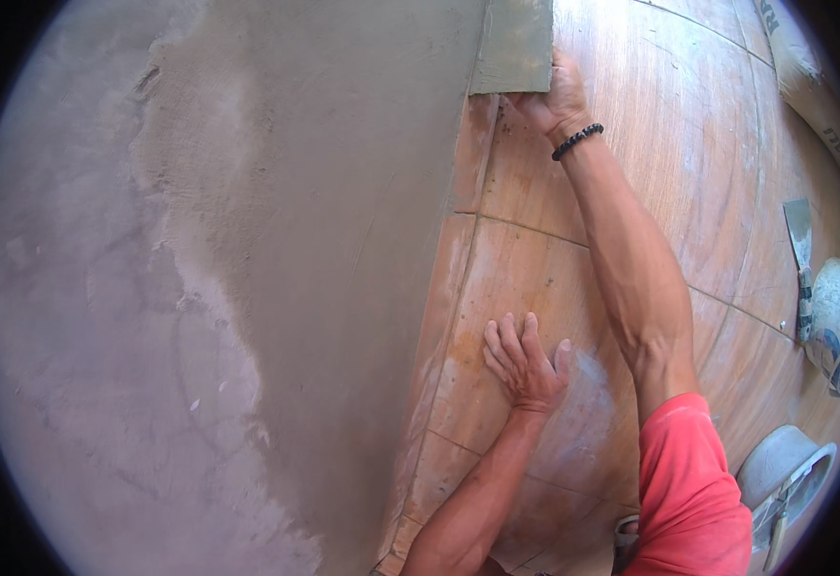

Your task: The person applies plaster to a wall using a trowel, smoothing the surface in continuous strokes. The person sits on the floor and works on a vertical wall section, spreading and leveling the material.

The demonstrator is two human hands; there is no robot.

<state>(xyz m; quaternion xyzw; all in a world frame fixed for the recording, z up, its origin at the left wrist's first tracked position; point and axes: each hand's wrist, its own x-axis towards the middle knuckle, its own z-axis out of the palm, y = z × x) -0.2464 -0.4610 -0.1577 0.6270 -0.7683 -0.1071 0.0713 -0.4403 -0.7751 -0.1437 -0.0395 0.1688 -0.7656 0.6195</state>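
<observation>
My right hand [556,96], at the top, is closed on a rectangular trowel [511,43] coated with grey material; a dark bead bracelet circles that wrist. The trowel lies at the edge of a grey plastered surface [343,250], beside wood-patterned tiles [670,144]. The plaster has a darker, smoother band next to the tiles and a paler area farther left, with an irregular border between. My left hand [526,365] rests lower down on the tiles, fingers spread and holding nothing.
At the right are sacks [804,77], a putty knife [799,250], a pale printed bucket [828,322] and a grey tub [770,461] with a tool on it. Part of a foot in a sandal [628,528] shows at the bottom beside my red sleeve.
</observation>
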